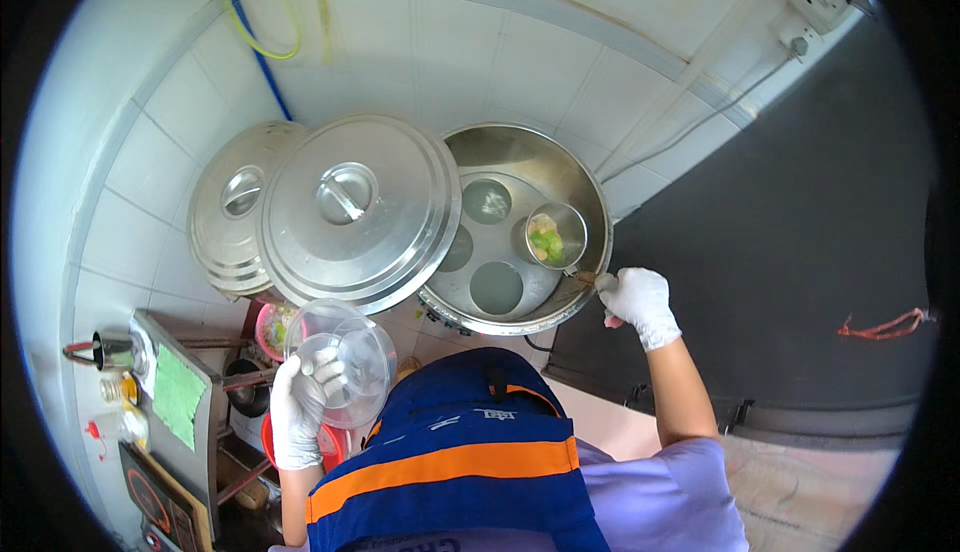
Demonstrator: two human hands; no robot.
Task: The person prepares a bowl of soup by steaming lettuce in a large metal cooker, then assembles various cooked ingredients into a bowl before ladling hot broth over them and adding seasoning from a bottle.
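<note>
My right hand (640, 304), in a white glove, grips the wooden handle (585, 277) of a round metal strainer basket (571, 243). Pale food pieces (541, 223) and green leafy vegetable (550, 246) lie inside it. The basket is over the right side of a large steel cooking pot (555, 148), whose inner plate (511, 243) has round holes showing cloudy liquid (496, 287). At lower left, my gloved left hand (298, 406) holds clear round plastic containers (367, 372), apart from the pot. Whether a lid is among them cannot be told.
A big steel lid (397, 184) overlaps the pot's left side, beside another lidded pot (217, 244). A metal table (196, 349) stands at left with a green cloth (178, 394) and an induction cooker (154, 488). Below are pink (262, 336) and red basins (341, 443). A dark panel (772, 252) fills the right.
</note>
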